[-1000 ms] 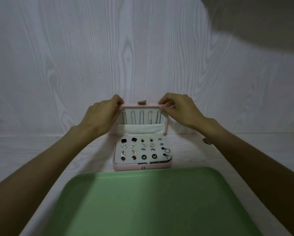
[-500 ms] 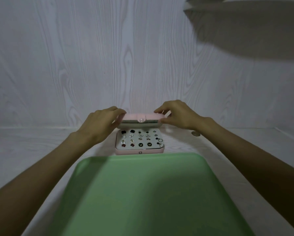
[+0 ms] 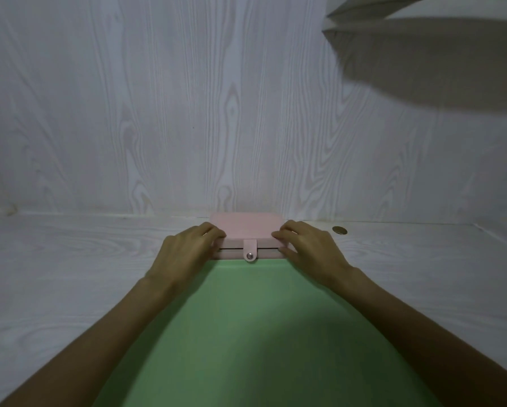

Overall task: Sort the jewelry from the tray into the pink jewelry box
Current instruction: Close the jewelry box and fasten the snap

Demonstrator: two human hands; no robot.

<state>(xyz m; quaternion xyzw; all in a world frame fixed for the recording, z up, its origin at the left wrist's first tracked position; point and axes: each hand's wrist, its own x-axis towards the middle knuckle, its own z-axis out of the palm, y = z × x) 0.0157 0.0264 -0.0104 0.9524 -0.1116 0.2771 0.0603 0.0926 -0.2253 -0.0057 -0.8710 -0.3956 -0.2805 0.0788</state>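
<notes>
Hands frame a pink box (image 3: 247,230) that sits on the white table (image 3: 70,274) just beyond the far edge of the green tray (image 3: 255,333). The lid (image 3: 246,227) lies down over the base, with only a thin dark slit between the two along the front. A pink strap (image 3: 250,250) hangs from the lid's front edge over that slit, and its round metal snap (image 3: 249,255) sits at the level of the base's front wall.

The left hand (image 3: 187,254) holds the box's left end: its fingers curl over the lid's near-left corner, while the thumb is hidden from this angle. The right hand (image 3: 308,248) mirrors it on the right end, with fingertips bent onto the lid's near-right corner and the thumb lying against the front right corner of the base. Both forearms reach in from the lower corners, passing over the tray's sides.

No jewelry shows, since the lid covers the inside of the box. A small round metal fitting (image 3: 339,230) is set in the table to the right of the right hand, apart from it. The wood-grain wall (image 3: 187,113) rises just behind the box.
</notes>
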